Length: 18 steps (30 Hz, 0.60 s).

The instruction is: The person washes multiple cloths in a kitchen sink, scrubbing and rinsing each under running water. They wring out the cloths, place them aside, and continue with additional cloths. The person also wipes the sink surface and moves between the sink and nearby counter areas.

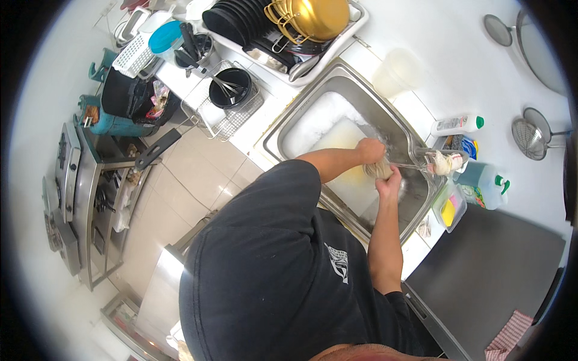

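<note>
My left hand (371,150) and my right hand (389,181) grip a wet beige cloth (378,169), bunched between them. They are over the stainless steel sink (408,228). From the tap, wrapped in a pale cloth (447,162), a thin stream of water (404,166) runs towards my hands. Below them in the sink lies a flat, pale yellowish slab (343,135), perhaps a cutting board, partly hidden by my left forearm. White suds (323,113) fill the sink's far left part.
A white dish rack (359,18) holds black plates and gold pots. Beside the sink are a translucent tub (397,72), a white bottle (456,125), a blue-green pump bottle (481,178) and a sponge box (450,212). A wire basket (221,126) sits at the counter's left edge.
</note>
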Each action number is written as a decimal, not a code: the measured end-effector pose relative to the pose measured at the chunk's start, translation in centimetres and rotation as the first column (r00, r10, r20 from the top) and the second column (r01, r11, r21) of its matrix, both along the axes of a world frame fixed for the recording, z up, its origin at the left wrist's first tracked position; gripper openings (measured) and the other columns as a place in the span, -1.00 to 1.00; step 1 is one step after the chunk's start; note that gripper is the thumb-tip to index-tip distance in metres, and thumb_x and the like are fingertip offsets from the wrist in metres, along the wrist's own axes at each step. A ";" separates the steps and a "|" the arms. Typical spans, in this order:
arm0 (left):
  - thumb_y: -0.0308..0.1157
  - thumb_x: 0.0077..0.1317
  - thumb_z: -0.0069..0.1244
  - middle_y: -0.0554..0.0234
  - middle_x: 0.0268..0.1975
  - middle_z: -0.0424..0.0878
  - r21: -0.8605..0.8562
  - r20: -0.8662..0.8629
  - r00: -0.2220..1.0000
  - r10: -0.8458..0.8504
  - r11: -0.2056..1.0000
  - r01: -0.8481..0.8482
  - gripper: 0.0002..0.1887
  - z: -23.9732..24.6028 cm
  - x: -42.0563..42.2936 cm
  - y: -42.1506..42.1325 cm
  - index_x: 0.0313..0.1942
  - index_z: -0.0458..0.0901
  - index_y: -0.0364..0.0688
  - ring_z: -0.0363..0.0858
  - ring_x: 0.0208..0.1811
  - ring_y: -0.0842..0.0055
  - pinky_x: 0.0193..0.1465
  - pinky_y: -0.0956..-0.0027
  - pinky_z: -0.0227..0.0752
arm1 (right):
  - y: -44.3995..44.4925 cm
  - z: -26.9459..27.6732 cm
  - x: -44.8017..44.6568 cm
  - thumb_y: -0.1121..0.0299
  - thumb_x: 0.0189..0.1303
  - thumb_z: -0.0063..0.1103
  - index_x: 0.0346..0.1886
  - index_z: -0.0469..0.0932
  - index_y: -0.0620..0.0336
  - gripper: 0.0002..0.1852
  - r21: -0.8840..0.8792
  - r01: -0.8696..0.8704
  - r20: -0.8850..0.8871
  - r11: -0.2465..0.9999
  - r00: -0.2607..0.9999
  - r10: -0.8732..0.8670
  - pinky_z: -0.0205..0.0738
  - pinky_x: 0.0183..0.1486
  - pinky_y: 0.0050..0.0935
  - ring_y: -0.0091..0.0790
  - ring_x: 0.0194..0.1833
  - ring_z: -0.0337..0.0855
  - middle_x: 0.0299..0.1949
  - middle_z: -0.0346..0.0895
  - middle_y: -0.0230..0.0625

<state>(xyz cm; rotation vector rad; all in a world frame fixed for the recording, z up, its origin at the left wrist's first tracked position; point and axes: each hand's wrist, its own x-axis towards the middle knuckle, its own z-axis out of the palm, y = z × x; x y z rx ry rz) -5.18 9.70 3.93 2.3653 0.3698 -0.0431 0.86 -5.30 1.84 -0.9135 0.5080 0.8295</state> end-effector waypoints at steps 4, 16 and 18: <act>-0.01 0.09 0.13 0.00 -0.41 0.75 -0.067 0.269 0.962 0.038 0.998 -0.020 -0.66 -0.5 1.3 -5.9 -0.46 0.77 -0.13 0.75 -0.39 0.04 -0.25 0.02 0.63 | 1.6 3.2 -1.5 0.04 0.43 -0.10 0.07 0.53 0.07 -0.61 0.113 -0.154 -0.024 0.982 0.987 0.158 0.34 0.31 0.04 -0.17 0.16 0.55 0.09 0.59 -0.23; 0.02 0.30 -0.08 -0.35 -0.12 0.68 -0.203 0.106 0.994 -0.029 0.978 0.050 -0.53 5.9 -2.5 -7.2 -0.25 0.72 -0.26 0.62 0.05 -0.12 0.23 -0.35 0.17 | 0.4 0.1 -2.3 -0.23 0.40 -0.11 0.29 0.44 0.02 -0.37 0.170 -0.296 -0.024 0.940 0.952 0.304 0.26 0.38 -0.01 -0.05 0.32 0.38 0.34 0.36 -0.01; 0.04 0.31 -0.09 -0.35 -0.09 0.67 -0.084 0.258 0.945 0.201 0.979 -0.185 -0.52 8.1 -4.1 -9.5 -0.29 0.73 -0.23 0.59 0.10 -0.13 0.25 -0.33 0.20 | -0.6 0.5 -1.9 -0.23 0.40 -0.11 0.30 0.44 0.01 -0.37 0.268 -0.311 0.007 0.912 0.947 0.321 0.23 0.39 0.02 -0.04 0.35 0.34 0.38 0.30 0.01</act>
